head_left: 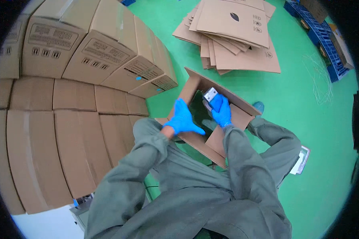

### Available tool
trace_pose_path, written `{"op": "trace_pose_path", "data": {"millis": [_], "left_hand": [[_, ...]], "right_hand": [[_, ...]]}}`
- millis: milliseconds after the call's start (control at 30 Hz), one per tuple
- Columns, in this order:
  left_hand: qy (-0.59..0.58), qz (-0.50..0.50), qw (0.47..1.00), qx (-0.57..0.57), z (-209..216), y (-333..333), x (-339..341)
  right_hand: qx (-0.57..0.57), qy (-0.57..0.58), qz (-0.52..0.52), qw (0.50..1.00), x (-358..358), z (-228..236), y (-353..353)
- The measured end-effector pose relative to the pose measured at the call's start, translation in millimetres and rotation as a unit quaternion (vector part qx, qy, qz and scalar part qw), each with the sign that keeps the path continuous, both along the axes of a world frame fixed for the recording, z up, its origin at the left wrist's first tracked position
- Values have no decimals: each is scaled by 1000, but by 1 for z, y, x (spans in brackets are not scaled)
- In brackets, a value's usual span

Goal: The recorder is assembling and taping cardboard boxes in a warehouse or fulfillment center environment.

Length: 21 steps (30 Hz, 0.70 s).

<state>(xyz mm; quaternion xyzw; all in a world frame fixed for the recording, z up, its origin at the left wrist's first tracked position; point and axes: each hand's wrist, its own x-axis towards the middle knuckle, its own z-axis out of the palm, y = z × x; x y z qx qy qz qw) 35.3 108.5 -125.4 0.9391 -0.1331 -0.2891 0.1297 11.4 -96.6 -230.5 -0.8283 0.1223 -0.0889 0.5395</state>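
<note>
Between my knees stands an open cardboard box (198, 140), its flaps folded out in part, and dark green shows inside it. My left hand (183, 118), in a blue glove, is over the box's left side with thumb and fingers spread, and nothing is in it. Above the box's inside, my right hand (221, 109), gloved in blue too, is closed round a small tool with a whitish-silver end (210, 94). The fingers cover most of that tool, so its exact kind is hidden.
Sealed cartons (77, 133) are stacked high on my left. Flattened cardboard boxes (231, 28) lie piled ahead on the green floor. At the far right are a blue pallet (321, 38) and loose pale strapping (319, 81). A flat white item (300, 160) lies beside my right leg.
</note>
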Motion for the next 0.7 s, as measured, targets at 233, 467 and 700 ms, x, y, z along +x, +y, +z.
{"op": "trace_pose_path", "data": {"millis": [233,467,700], "left_hand": [[29,26,961,273,-67,-75,-22],[-20,-3,966,257,-98,-63,-25],[52,-115,987,95,-26,-39,9]], "right_hand": [[-64,-259,-44,963,-8,96,-34],[52,49,-141,987,51,151,-85],[176,-114,-159,965,-33,46,-24]]}}
